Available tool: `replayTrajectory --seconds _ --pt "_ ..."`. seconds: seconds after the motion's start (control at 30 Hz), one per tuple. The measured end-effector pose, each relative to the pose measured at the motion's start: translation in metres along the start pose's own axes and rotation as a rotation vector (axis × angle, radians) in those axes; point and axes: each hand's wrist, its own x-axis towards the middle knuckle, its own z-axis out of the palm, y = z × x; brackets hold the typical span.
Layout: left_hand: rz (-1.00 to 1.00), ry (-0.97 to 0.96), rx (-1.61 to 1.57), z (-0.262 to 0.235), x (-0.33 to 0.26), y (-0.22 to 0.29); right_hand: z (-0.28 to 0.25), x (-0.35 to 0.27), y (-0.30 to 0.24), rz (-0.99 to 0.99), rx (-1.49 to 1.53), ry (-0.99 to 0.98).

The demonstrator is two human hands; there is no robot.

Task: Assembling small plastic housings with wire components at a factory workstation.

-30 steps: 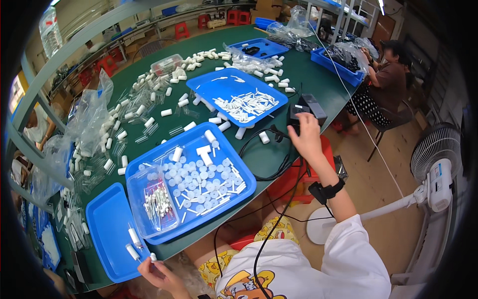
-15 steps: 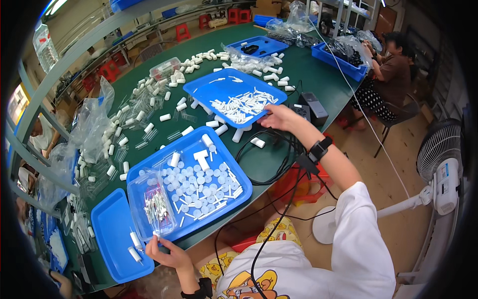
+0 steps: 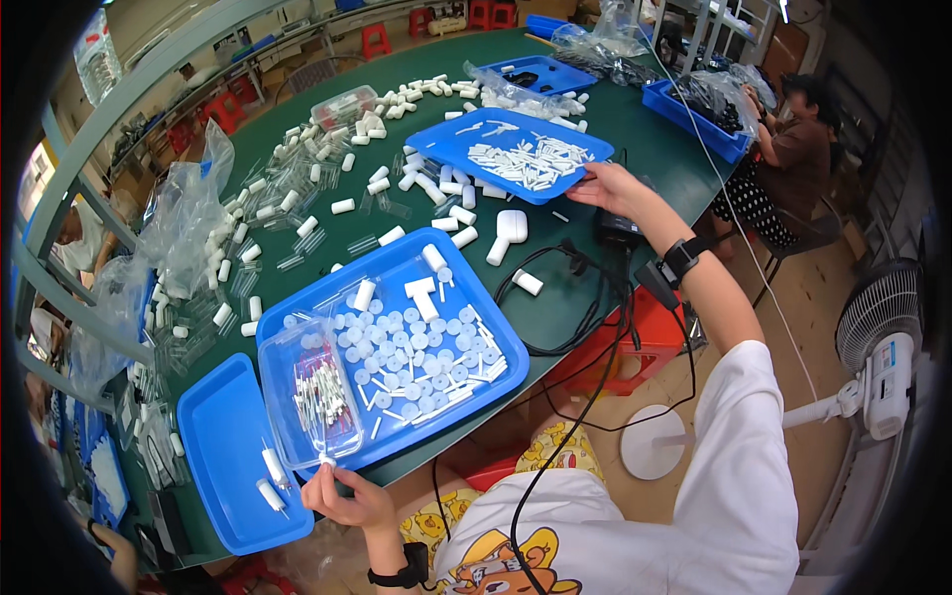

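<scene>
Beside the right hand (image 3: 613, 185) — far blue tray (image 3: 451, 144), its edge touching.

White plastic tubes (image 3: 342, 206) and clear vials (image 3: 288, 178) lie scattered over the green table (image 3: 654, 129) toward its far left edge, beside crumpled clear bags (image 3: 188, 223). A blue bin (image 3: 694, 114) of dark parts sits at the far right corner. Black cables (image 3: 555, 307) loop over the near right edge, and a white fan (image 3: 878, 347) stands on the floor.
</scene>
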Motion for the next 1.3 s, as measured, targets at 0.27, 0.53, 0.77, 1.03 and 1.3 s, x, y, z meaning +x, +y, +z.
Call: replayTrajectory --seconds 0.27,0.53,0.77,1.03,1.3 --pt "0.003 0.024 0.005 0.000 -0.002 -0.003 0.052 -0.040 0.040 -0.394 -1.163 -0.104" --pt "-0.018 0.037 -0.059 0.002 0.000 0.001 0.070 -0.031 0.066 -0.782 -1.359 -0.223" --pt "0.002 0.017 -0.259 0.002 -0.004 -0.007 0.071 -0.038 0.062 -0.675 -1.195 -0.231" --pt "-0.247 -0.247 -0.578 -0.034 0.035 0.033 0.098 -0.139 0.036 -0.988 -1.042 -0.279" --pt "-0.861 -0.612 -1.431 -0.023 0.052 0.080 0.138 -0.282 0.073 -1.079 -0.818 -0.671"
